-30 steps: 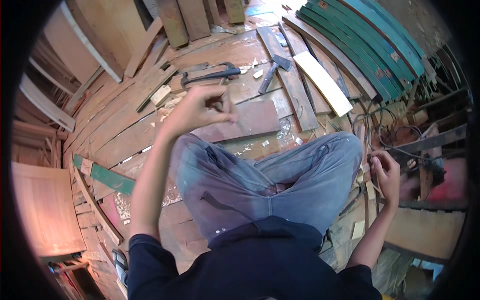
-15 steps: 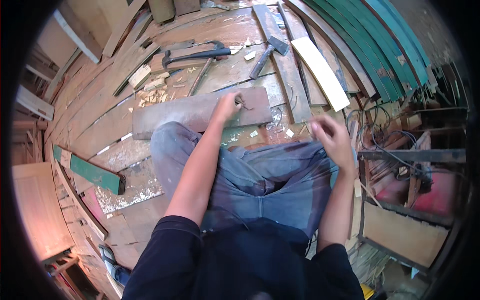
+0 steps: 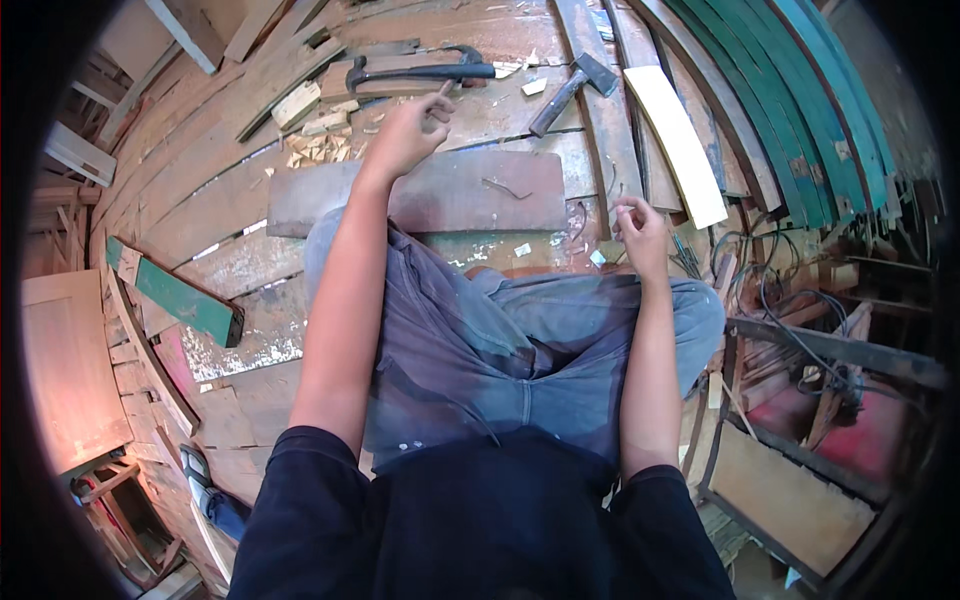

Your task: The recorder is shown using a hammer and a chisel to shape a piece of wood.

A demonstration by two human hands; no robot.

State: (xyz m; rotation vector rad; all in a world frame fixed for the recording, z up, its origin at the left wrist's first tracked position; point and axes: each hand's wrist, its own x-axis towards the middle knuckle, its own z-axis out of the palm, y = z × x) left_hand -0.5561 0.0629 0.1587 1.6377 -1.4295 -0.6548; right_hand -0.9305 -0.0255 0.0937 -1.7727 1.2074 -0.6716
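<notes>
My left hand (image 3: 405, 135) is stretched past the brown board (image 3: 420, 195) in front of my knees. Its forefinger points forward, the other fingers are loosely bent, and it covers most of a thin wooden stick or handle. Just beyond its fingertips lies a claw hammer (image 3: 420, 72) with a dark handle. A thin bent piece of wire or twig (image 3: 508, 188) rests on the board. Right of the board, my right hand (image 3: 643, 238) is raised with fingertips pinched together; what they hold, if anything, is too small to name.
A hatchet (image 3: 572, 92) lies across a long plank (image 3: 612, 150), beside a pale wood strip (image 3: 675, 145). Green boards (image 3: 790, 110) are stacked at the far right. Wood chips (image 3: 318, 148) litter the floor. Cables (image 3: 790, 270) and a metal frame (image 3: 840, 350) stand at right.
My left hand has left the thin bent piece on the board and moved forward and left toward the hammer. My right hand has moved slightly forward and left. The view has shifted.
</notes>
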